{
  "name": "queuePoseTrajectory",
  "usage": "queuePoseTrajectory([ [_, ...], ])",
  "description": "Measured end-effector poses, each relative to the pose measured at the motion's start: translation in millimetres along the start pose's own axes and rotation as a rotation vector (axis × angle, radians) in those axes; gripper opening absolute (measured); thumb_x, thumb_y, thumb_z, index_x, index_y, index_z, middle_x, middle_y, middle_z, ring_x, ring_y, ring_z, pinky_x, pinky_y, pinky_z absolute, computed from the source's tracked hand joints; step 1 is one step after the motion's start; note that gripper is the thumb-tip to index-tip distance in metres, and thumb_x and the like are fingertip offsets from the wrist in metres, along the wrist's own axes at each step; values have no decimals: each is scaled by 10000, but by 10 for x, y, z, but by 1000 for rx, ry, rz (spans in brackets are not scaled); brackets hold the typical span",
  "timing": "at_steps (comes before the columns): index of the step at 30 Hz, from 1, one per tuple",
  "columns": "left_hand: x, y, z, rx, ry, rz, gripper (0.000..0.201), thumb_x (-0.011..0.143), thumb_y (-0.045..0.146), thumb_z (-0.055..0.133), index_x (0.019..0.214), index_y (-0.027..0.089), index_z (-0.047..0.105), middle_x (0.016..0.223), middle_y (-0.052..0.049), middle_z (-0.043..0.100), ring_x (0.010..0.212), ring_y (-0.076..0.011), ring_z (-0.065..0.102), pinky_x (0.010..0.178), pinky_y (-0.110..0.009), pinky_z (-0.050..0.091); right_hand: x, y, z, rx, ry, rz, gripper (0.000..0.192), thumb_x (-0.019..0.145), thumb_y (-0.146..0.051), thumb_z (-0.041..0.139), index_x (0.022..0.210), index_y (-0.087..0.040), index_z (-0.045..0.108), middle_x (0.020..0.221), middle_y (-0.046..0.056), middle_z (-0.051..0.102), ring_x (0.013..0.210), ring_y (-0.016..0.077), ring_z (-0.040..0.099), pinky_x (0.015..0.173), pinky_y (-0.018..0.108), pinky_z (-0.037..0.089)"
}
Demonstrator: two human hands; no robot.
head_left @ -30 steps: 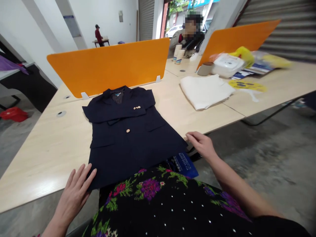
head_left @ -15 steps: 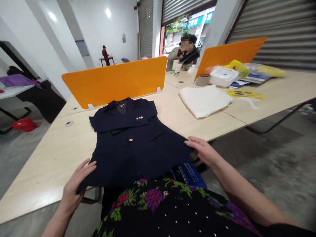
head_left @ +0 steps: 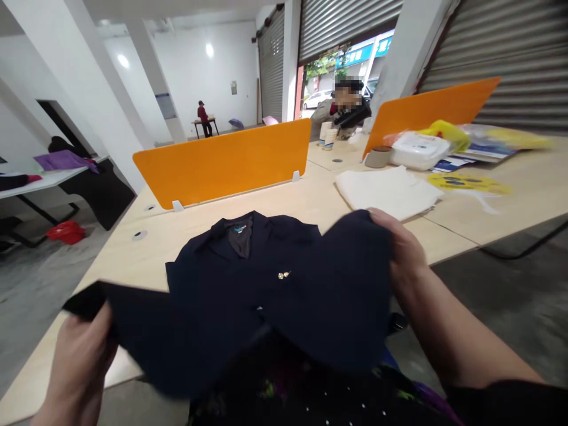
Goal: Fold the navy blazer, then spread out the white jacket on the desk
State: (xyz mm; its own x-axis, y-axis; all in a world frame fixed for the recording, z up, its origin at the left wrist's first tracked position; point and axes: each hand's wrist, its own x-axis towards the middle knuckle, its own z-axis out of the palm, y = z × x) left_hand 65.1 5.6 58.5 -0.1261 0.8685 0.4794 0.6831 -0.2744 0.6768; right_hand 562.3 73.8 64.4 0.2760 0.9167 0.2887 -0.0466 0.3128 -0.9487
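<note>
A: Nearest to the camera, the left hand grips one lower corner of the navy blazer and the right hand is closed on the other, both lifting the hem off the light wood desk while the collar end lies flat on it

B: What could go wrong?

A: I judge the lifted hem could fold unevenly, since the left corner sits lower than the right; the cloth could also slide toward the desk edge, as only the collar half rests there. The gold button could end up creased under the fold

B: And what is hard to make out?

A: The fingers of both hands are hidden behind the fabric, so the exact grip is unclear. The hem is blurred. Farther off, the folded white cloth lies apart on the right, then the orange divider; beyond it a seated person is partly blocked by it
</note>
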Motion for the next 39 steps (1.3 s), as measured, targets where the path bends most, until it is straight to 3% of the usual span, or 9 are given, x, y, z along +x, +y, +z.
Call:
queuePoseTrajectory([
  [3, 805, 36, 256, -324, 153, -275, 692, 808, 564, 556, 1317, 102, 482, 1159, -55, 676, 946, -242, 657, 841, -409, 575, 671, 346, 365, 163, -11, 36, 214, 738, -409, 637, 767, -227, 528, 753, 22, 614, 717, 184, 612, 629, 296, 514],
  [6, 1363, -172, 601, -228, -34, -429, 632, 786, 574, 566, 1189, 88, 542, 943, -46, 709, 818, -182, 665, 729, -316, 561, 1068, 811, 714, 155, -22, 161, 225, 779, -386, 617, 726, -213, 482, 676, 0, 604, 685, 159, 622, 666, 290, 530],
  [10, 1430, -606, 1054, -70, -146, -558, 514, 656, 525, 692, 906, 84, 608, 653, -56, 654, 656, -215, 649, 588, -311, 515, 1132, 1391, 880, 5, -12, 273, 157, 792, -248, 581, 687, -188, 482, 634, -18, 588, 695, 124, 633, 729, 274, 525],
  [14, 1277, -815, 1176, 77, -164, -563, 498, 707, 458, 645, 1052, 106, 578, 863, -105, 688, 837, -255, 660, 729, -359, 519, 1107, 1618, 794, -130, 25, 222, 76, 740, -210, 583, 702, -186, 522, 672, -19, 612, 762, 144, 648, 792, 298, 516],
  [20, 1163, -668, 1152, 545, -72, 71, 604, 854, 505, 440, 1284, 83, 484, 1280, -205, 549, 1226, -313, 490, 1020, -464, 401, 962, 1463, 832, -869, -133, -338, 316, 880, -369, 495, 1115, -198, 618, 1276, 127, 584, 1233, 291, 481, 1057, 522, 321],
  [25, 762, -684, 1428, 767, -334, 361, 474, 913, 421, 378, 1325, 247, 534, 1456, -101, 445, 1349, -361, 352, 1001, -572, 381, 866, 1520, 926, -1178, -421, -184, 457, 897, -467, 507, 1306, -267, 545, 1493, 89, 379, 1372, 356, 294, 1071, 620, 236],
  [30, 661, -885, 1499, 934, -433, 490, 440, 898, 224, 359, 1212, 363, 634, 1472, -26, 437, 1341, -378, 369, 951, -598, 402, 1006, 1547, 813, -1074, -362, -183, 497, 862, -420, 562, 1313, -214, 538, 1481, 112, 394, 1369, 287, 330, 1104, 500, 286],
  [35, 697, -994, 1465, 938, -419, 534, 477, 883, 180, 358, 1236, 375, 612, 1479, -32, 424, 1336, -364, 388, 966, -602, 396, 989, 1355, 431, -790, 125, 59, 386, 828, -411, 555, 1094, -141, 627, 1244, 167, 597, 1180, 298, 540, 1006, 454, 417],
  [39, 717, -1138, 1507, 878, -426, 536, 443, 902, 252, 358, 1259, 363, 596, 1488, -49, 411, 1349, -353, 371, 995, -589, 376, 660, 1221, 242, -242, 51, 344, 328, 759, -483, 642, 829, -164, 643, 825, 79, 699, 845, 250, 678, 791, 362, 546],
])
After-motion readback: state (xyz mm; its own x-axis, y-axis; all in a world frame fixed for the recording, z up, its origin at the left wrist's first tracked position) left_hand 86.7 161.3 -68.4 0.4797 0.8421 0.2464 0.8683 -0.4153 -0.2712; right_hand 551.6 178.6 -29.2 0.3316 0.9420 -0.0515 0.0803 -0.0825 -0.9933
